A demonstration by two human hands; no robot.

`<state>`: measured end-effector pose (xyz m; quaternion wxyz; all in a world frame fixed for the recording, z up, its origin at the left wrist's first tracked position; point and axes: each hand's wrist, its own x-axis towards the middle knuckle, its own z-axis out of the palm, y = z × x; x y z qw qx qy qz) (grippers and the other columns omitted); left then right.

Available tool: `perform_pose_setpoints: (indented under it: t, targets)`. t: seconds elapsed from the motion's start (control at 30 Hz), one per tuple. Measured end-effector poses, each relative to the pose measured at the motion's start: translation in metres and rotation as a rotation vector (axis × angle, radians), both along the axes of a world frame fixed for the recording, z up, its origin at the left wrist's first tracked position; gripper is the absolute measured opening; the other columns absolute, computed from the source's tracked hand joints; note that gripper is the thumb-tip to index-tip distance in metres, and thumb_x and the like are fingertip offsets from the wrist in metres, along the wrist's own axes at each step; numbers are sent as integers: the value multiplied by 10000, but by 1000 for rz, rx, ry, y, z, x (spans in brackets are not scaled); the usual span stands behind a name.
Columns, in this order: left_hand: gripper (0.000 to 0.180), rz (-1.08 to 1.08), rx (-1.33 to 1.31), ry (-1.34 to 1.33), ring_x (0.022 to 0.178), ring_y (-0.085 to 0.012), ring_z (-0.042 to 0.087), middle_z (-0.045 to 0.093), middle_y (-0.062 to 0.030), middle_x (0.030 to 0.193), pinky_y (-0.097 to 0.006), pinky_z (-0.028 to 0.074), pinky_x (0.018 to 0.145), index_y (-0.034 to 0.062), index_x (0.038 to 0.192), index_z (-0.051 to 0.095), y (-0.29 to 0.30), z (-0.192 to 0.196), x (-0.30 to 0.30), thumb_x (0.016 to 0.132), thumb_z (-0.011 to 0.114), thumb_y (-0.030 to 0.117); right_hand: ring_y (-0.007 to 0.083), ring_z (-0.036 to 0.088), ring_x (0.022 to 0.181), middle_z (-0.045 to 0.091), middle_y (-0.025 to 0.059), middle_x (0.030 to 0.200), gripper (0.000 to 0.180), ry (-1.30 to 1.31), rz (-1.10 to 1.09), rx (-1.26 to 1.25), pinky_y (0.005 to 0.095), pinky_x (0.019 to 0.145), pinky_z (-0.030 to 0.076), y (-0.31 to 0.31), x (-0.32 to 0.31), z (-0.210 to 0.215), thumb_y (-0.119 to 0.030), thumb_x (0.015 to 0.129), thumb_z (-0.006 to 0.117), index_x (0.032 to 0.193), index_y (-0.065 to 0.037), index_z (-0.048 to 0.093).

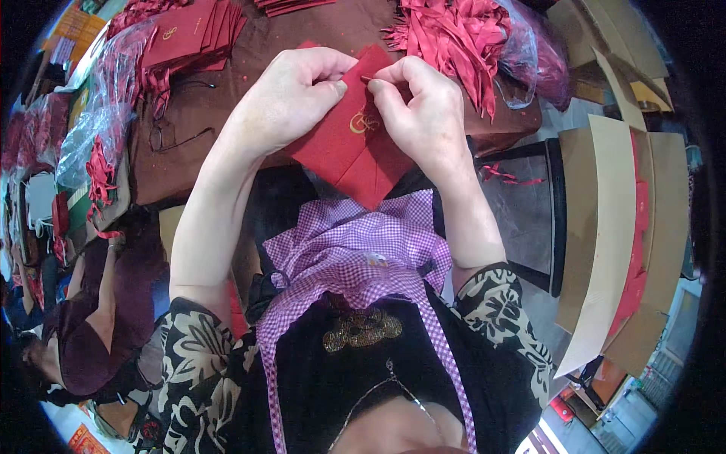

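Observation:
A flat red paper bag point(348, 155) with a gold emblem is held up at a slant above my lap, one corner pointing down toward me. My left hand point(291, 98) is closed on its upper left edge, thumb on the front and fingers curled behind. On the other side my right hand point(423, 110) pinches near the upper right edge, thumb against forefinger. A thin dark red strip shows at the right fingertips; whether it is ribbon or part of the bag I cannot tell. Fingers behind the bag are hidden.
Stacked red bags point(185, 34) lie on the brown-covered table point(249, 45), with eyeglasses point(178, 140) beside them. A heap of red ribbons point(461, 45) lies at the far right. Cardboard boxes point(605, 234) stand to my right. Another person point(98, 325) sits at my left.

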<state>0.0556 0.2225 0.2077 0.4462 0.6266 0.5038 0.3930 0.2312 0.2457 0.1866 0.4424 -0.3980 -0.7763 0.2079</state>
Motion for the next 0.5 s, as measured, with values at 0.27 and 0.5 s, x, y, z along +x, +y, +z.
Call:
perform_pose_setpoints:
  t: [0.27, 0.5]
  targets:
    - [266, 29, -37, -53, 822, -120, 607, 669, -107, 894, -266, 479, 747, -52, 1054, 618, -1, -2, 1, 815, 513, -5, 291, 610, 671, 617, 129, 710, 111, -175, -18, 254, 384, 639, 463, 1, -1, 3, -84, 748, 655, 785, -16, 576]
    - [284, 93, 149, 238, 798, -225, 635, 653, -184, 842, -309, 489, 754, -64, 1052, 604, -2, 0, 7, 794, 520, 21, 285, 593, 661, 589, 121, 685, 132, -353, -66, 422, 395, 635, 423, -3, -6, 3, -74, 744, 651, 801, -30, 540]
